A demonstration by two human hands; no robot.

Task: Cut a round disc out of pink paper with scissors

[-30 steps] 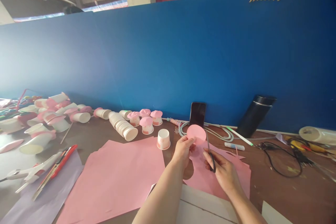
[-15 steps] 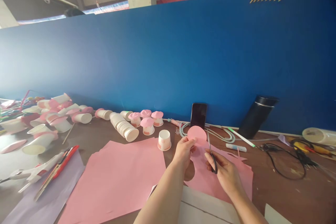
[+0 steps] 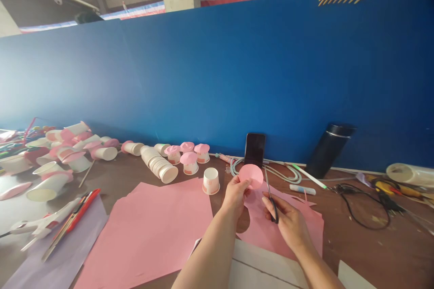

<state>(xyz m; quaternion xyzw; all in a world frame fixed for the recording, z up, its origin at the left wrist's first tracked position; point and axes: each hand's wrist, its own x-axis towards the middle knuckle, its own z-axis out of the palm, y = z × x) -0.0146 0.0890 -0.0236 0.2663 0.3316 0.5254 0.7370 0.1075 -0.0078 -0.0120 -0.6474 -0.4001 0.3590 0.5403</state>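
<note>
My left hand (image 3: 235, 194) pinches a small pink paper disc (image 3: 251, 175) and holds it up above the table. My right hand (image 3: 288, 220) is closed round the black handles of a pair of scissors (image 3: 270, 193), whose blades point up just right of the disc. Under both hands lies a cut-up pink sheet (image 3: 281, 226). A single upturned white paper cup (image 3: 211, 180) stands just left of my left hand.
A large pink sheet (image 3: 152, 230) lies at centre left, and a glue gun (image 3: 37, 226) rests on lilac paper. Cups with pink tops (image 3: 189, 158) and a stack of cups (image 3: 158, 165) stand behind. A phone (image 3: 255, 150), a black flask (image 3: 328, 149), cables (image 3: 366, 203) and a blue partition (image 3: 237, 76) are at the back.
The pink disc has tilted and dropped a little in my left hand. The scissors stay almost where they were beside it.
</note>
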